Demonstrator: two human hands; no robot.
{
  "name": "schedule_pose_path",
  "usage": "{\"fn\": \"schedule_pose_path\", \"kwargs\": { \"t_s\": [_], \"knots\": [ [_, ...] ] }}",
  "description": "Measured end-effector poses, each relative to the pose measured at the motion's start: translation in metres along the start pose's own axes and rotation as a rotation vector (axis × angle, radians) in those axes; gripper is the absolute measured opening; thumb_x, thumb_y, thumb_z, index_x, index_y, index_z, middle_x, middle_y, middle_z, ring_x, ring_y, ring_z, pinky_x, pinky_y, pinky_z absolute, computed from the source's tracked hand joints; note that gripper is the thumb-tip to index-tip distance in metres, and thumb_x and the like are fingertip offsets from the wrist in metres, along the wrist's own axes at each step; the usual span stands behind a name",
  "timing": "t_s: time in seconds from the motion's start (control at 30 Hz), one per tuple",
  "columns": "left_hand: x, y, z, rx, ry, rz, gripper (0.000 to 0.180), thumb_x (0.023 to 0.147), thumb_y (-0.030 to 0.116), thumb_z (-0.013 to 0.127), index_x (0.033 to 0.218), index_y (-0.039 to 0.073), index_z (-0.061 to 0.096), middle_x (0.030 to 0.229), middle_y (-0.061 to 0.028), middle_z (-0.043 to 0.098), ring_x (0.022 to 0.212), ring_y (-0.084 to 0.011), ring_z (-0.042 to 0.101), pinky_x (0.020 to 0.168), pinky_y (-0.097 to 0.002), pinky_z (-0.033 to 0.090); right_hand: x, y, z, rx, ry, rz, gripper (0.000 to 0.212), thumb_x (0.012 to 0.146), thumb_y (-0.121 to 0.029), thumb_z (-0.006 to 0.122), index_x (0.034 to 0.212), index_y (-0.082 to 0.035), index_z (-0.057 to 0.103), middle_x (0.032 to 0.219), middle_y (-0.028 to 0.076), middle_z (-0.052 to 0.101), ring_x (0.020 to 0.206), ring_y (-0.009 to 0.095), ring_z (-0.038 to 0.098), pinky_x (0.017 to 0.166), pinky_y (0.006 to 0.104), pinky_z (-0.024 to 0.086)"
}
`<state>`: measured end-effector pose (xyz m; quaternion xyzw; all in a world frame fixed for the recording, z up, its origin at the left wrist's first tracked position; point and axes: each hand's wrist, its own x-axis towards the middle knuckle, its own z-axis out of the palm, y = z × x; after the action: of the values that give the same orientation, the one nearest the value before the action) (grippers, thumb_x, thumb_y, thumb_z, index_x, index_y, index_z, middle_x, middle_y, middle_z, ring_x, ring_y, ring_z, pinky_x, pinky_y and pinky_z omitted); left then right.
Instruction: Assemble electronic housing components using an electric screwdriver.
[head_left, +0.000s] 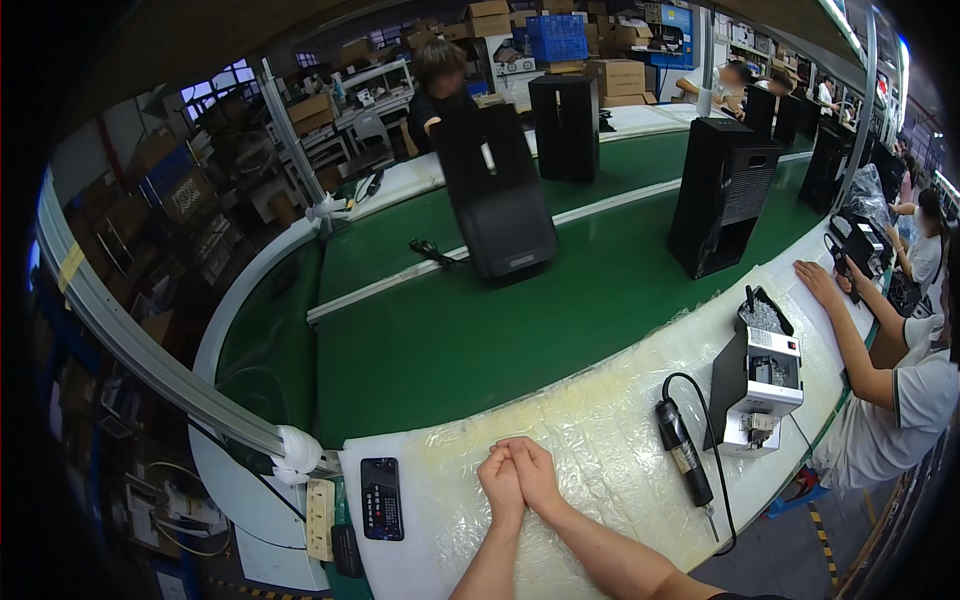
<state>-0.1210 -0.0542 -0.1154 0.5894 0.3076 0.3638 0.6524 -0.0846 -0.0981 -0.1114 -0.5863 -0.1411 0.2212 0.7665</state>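
My left hand (499, 482) and my right hand (534, 471) rest together on the padded white bench top (600, 420), pressed side to side with the fingers curled. Neither holds anything. A black phone (381, 498) lies flat to the left of my hands. A black electric screwdriver (684, 452) with a cable lies to the right. Across the green conveyor belt (460, 330) a tilted black speaker cabinet (500, 205) is the nearest one to me.
A white screw feeder box (760, 380) stands on the bench right of the screwdriver. More black speaker cabinets (722, 205) stand on the belt. A seated person's arm (850, 330) reaches onto the bench at right. Another person (440, 90) stands beyond the belt. A power strip (320, 518) lies at the bench's left end.
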Motion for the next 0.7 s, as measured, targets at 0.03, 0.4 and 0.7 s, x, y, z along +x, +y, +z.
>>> {"fn": "schedule_pose_path", "kwargs": {
  "t_s": [0.03,0.4,0.7],
  "knots": [
    [-0.0003,0.0009,0.0002,-0.004,0.000,0.002,0.020,0.080,-0.004,0.047,0.066,-0.004,0.061,0.059,-0.0027,0.059,0.057,-0.0078,0.049,0.052,-0.0265,0.041,-0.0001,0.0000,-0.0001,0.001,-0.002,0.005,0.028,0.098,-0.017,0.048,0.099,0.004,0.066,0.094,0.013,0.070,0.088,0.019,0.064,0.082,0.0302,0.050],
    [0.0001,0.0015,0.0009,0.004,0.006,0.016,0.020,0.080,-0.004,0.048,0.066,-0.004,0.061,0.058,-0.0025,0.059,0.057,-0.0076,0.049,0.051,-0.0265,0.040,0.0006,0.0019,-0.0006,0.004,-0.006,0.009,0.028,0.098,-0.017,0.048,0.099,0.004,0.066,0.094,0.013,0.070,0.089,0.019,0.064,0.082,0.0302,0.050],
    [0.0005,-0.0009,0.0004,-0.005,0.004,0.011,0.020,0.080,-0.004,0.048,0.067,-0.004,0.063,0.058,-0.0035,0.059,0.056,-0.0080,0.050,0.051,-0.0267,0.041,0.0006,0.0011,-0.0005,-0.006,0.000,0.003,0.028,0.098,-0.017,0.048,0.099,0.004,0.066,0.095,0.013,0.070,0.089,0.019,0.065,0.082,0.0302,0.050]
  ]
}}
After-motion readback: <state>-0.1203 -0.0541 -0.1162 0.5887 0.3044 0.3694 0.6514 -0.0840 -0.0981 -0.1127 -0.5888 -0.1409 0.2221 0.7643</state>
